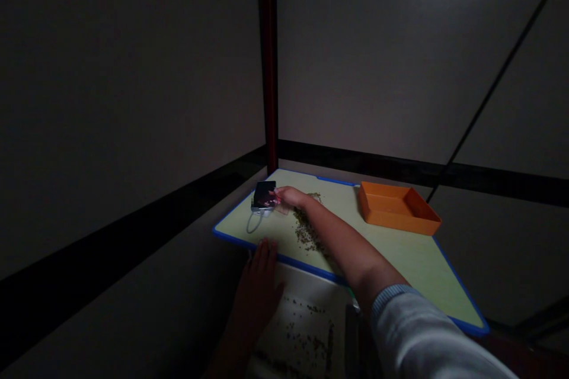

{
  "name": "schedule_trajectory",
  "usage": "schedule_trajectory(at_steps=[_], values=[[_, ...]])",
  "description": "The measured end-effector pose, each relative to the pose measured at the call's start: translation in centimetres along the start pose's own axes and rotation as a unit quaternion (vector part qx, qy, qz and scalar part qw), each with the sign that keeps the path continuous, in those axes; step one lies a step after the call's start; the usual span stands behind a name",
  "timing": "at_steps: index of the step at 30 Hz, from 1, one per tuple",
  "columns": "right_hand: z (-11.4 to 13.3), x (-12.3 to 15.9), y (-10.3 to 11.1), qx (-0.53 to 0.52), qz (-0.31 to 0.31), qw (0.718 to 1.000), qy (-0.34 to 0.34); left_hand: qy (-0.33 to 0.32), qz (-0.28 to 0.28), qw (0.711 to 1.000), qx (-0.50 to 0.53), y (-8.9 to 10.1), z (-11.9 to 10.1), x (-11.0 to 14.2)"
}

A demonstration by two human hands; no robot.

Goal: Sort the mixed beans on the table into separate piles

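Observation:
My right hand [290,196] reaches across the table. Its fingertips are drawn together at the right edge of a black, glossy, box-like device [264,194]. Something small and reddish shows at those fingertips, too blurred to name. A pale cable [249,224] loops from the front of the device onto the tabletop. Beside my right wrist and forearm lies a scattered heap of small dark beads or grains [306,231], partly hidden by the arm. My left hand [262,272] rests with its fingers stretched out over the blue front edge of the table, holding nothing.
An orange open tray [395,222] stands at the table's back right. The pale tabletop [413,260] has a raised blue rim. Below its front edge, a white surface [302,290] carries scattered small dark bits. Walls close in behind and at the left.

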State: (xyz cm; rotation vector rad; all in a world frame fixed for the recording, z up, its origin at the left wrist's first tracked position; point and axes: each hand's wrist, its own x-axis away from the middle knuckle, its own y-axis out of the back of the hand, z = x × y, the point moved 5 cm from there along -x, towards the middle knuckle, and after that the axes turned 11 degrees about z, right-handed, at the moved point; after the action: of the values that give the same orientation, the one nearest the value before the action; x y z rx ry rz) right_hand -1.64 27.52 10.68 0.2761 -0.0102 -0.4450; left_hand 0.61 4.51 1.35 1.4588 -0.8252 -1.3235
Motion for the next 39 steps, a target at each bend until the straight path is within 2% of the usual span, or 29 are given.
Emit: schedule_trajectory(at_steps=[4, 7, 16, 18, 22, 24, 27, 30, 36, 39], values=[[0.8, 1.3, 0.4, -0.007, -0.013, 1.000, 0.023, -0.005, -0.008, 1.000, -0.003, -0.1, 0.1, 0.0], [1.1, 3.5, 1.4, 0.004, -0.012, 0.999, 0.031, -0.019, -0.014, 1.000, -0.007, -0.1, 0.2, 0.0], [0.3, 15.1, 5.3, 0.085, 0.025, 0.996, -0.001, -0.038, -0.018, 0.999, 0.009, -0.6, 0.6, -0.7], [0.4, 17.5, 6.0, 0.151, 0.018, 0.988, 0.017, -0.043, -0.021, 0.999, 0.010, -0.8, 0.5, -0.8], [0.9, 21.2, 6.8, 0.303, 0.003, 0.947, 0.106, -0.036, -0.016, 0.999, 0.001, -1.1, 0.5, -0.9], [0.8, 22.3, 7.1, 0.335, -0.015, 0.934, 0.119, -0.029, 0.006, 1.000, -0.004, -1.2, 0.4, -0.9], [0.1, 23.1, 7.3, 0.361, -0.027, 0.927, 0.099, -0.005, 0.040, 0.999, -0.011, -0.8, 0.0, -1.0], [-0.4, 23.5, 6.9, 0.378, -0.001, 0.922, 0.086, 0.032, 0.065, 0.997, -0.016, 0.0, -0.3, -1.1], [-1.2, 23.9, 6.7, 0.366, 0.043, 0.930, -0.001, 0.045, 0.098, 0.994, -0.008, 0.6, -1.0, -1.7], [-1.2, 24.2, 6.4, 0.331, 0.092, 0.939, -0.016, 0.046, 0.098, 0.994, 0.000, 0.5, -1.3, -2.1]])
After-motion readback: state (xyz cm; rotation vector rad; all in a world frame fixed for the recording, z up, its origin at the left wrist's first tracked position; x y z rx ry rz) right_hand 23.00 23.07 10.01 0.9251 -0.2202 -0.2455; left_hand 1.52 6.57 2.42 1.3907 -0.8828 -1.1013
